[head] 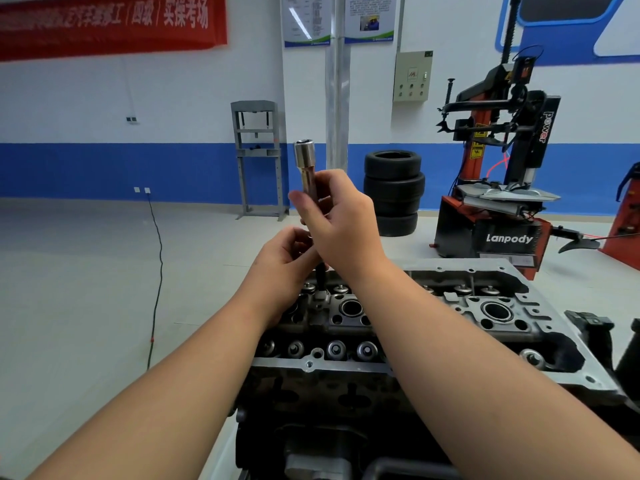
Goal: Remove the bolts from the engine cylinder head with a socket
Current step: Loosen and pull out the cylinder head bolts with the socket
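A grey engine cylinder head (pixel 512 271) lies in front of me, with valve springs and open plug wells on top. A long chrome socket extension (pixel 306 164) stands upright over the head's far left part, its hollow end up. My right hand (pixel 341 221) is wrapped around its shaft. Below it, my left hand (pixel 282 268) pinches the lower part of the same tool. A dark thin shank (pixel 321 277) runs from under my hands down into the head. Whether a bolt sits on its tip is hidden.
A red and black tyre changer (pixel 498 188) stands at the right behind the engine. A stack of tyres (pixel 393 188) and a grey press frame (pixel 258 157) are by the blue-striped wall. A black cable (pixel 157 271) trails across the floor at the left.
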Demonstrator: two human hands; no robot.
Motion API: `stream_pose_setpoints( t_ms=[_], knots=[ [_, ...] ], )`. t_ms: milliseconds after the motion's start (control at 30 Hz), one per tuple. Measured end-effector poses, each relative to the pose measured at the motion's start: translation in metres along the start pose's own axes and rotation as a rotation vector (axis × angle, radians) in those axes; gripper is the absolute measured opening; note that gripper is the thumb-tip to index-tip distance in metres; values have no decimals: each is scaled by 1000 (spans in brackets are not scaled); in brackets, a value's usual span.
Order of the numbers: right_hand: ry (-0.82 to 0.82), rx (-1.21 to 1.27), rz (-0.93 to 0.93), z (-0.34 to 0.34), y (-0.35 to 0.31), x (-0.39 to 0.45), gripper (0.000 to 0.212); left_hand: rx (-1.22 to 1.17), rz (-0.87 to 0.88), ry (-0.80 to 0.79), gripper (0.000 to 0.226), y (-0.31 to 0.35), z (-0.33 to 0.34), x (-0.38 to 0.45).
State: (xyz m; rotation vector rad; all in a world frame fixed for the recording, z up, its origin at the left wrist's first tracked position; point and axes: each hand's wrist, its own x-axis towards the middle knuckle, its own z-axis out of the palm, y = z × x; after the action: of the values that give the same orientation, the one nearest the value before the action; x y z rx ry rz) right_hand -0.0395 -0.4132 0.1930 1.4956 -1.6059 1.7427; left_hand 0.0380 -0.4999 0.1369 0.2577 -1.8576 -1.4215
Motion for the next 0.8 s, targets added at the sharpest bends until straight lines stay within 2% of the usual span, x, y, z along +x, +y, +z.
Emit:
stream_pose_setpoints(
  t_ms=[133, 233, 333, 500, 700, 800],
  knots=[
    [-34, 29, 32, 1, 2, 1, 21, -14, -17, -5, 15, 1, -1, 1],
    [-61, 20, 63, 0, 1, 1, 31, -36, -41, -31, 28, 3, -1, -1],
    [-61, 32, 57, 0, -1, 1, 41, -21, -6, -21, 27, 4, 0, -1],
    [17, 32, 21, 0, 4, 1, 21, -19, 4, 10, 23, 2, 1, 0],
    [-15, -11, 13, 2, 2, 2, 33, -32, -55, -40, 27, 2, 0, 1],
    [13, -5, 3, 1, 3, 1, 29, -34, -33, -5, 24, 2, 1, 1]
  ],
)
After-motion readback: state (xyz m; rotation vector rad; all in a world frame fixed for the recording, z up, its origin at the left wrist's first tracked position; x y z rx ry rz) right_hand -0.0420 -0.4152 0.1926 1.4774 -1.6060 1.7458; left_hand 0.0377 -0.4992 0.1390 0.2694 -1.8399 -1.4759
